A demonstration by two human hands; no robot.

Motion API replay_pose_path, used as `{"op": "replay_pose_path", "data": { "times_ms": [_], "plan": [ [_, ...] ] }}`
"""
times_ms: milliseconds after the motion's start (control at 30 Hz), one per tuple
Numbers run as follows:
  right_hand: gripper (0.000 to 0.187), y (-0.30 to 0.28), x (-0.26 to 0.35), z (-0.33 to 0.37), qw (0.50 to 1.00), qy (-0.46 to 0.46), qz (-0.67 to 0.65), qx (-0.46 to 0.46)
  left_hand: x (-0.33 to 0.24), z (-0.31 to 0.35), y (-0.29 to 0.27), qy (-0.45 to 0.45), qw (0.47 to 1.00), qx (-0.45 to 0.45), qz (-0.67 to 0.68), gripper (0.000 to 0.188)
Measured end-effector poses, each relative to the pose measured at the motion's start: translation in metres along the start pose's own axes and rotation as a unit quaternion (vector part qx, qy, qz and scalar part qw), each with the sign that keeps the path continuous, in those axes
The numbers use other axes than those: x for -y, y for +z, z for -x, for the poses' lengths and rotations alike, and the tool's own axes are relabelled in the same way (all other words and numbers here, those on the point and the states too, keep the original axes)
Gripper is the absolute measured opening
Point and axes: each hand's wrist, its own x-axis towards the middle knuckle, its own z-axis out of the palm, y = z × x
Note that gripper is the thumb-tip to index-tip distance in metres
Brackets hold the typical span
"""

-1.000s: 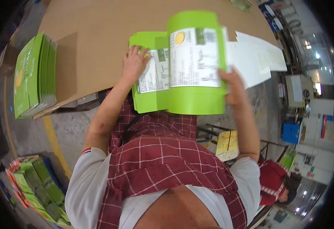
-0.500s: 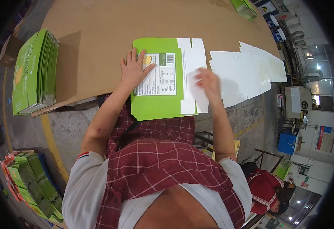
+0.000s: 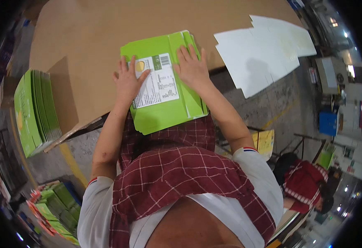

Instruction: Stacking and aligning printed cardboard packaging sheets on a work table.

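Note:
A flat green carton [image 3: 160,120] with a white printed panel lies before me, its lower part reaching past the table's near edge. My left hand [image 3: 127,82] rests on its left side with the fingers spread, the thumb over the panel. On the right side my right hand [image 3: 192,70] presses flat on a green flap that lies folded over, fingers stretched out. More green layers show under the carton's edges; I cannot tell how many. Neither hand grips anything.
White unfolded card sheets [image 3: 263,53] overlap at the table's right. A stack of green cartons [image 3: 40,111] stands at the left edge of the brown table [image 3: 94,29]. More green cartons [image 3: 57,206] are low on the left. Another person [image 3: 305,184] is at lower right.
The carton's white right flap has been folded over, showing green. My right hand has come down onto it. The view has turned, so the carton looks tilted.

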Motion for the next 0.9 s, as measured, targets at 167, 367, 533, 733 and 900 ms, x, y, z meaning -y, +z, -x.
{"op": "replay_pose_path", "data": {
  "times_ms": [167,367,533,733,900],
  "plan": [
    [0.043,-0.017,0.012,0.107,0.997,-0.054,-0.017,0.045,0.001,0.000,-0.004,0.004,1.000,0.013,-0.004,0.070],
    [0.027,-0.052,-0.078,0.070,0.987,0.009,-0.091,-0.132,0.004,-0.002,-0.003,-0.008,1.000,0.014,0.008,0.071],
    [0.046,-0.037,-0.075,0.022,0.967,0.067,-0.183,-0.162,-0.001,-0.001,-0.002,-0.023,0.999,0.028,-0.013,0.072],
    [0.046,0.028,-0.043,-0.018,0.986,0.119,-0.115,0.021,-0.002,0.000,0.000,0.014,1.000,0.011,-0.002,0.072],
    [0.041,0.040,-0.032,-0.017,0.992,0.116,-0.042,0.017,0.006,0.005,0.004,0.014,0.999,0.001,0.033,0.070]
  ]
}}
